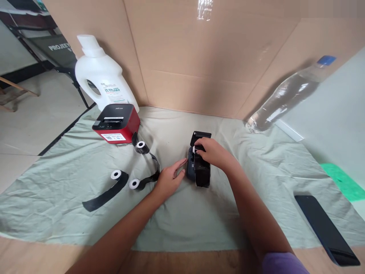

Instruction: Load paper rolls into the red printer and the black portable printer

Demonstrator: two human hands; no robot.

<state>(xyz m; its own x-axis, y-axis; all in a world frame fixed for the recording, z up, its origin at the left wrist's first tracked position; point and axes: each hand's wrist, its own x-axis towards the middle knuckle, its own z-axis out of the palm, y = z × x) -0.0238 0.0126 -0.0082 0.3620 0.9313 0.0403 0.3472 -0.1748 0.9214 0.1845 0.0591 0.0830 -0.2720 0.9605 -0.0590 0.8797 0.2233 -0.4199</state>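
Observation:
In the middle of the cloth lies a small dark handheld device (190, 169) with its black lid (201, 134) flipped up at the far end. My right hand (212, 151) is closed on a black paper roll with a white core (194, 150), held over the device. A wide black strip (202, 176) hangs from that roll toward me and covers part of the device. To the left, my left hand (170, 177) is open, its fingers stretched out and the fingertips at the device's left edge. Beside it are more black rolls with white cores, one (116, 175) partly unrolled.
A red and black box-shaped printer (116, 123) stands at the left before a white detergent jug (99, 76). A clear bottle (285, 97) leans at the right back. A dark phone (325, 228) lies at the right edge. Cardboard (182, 49) walls the back.

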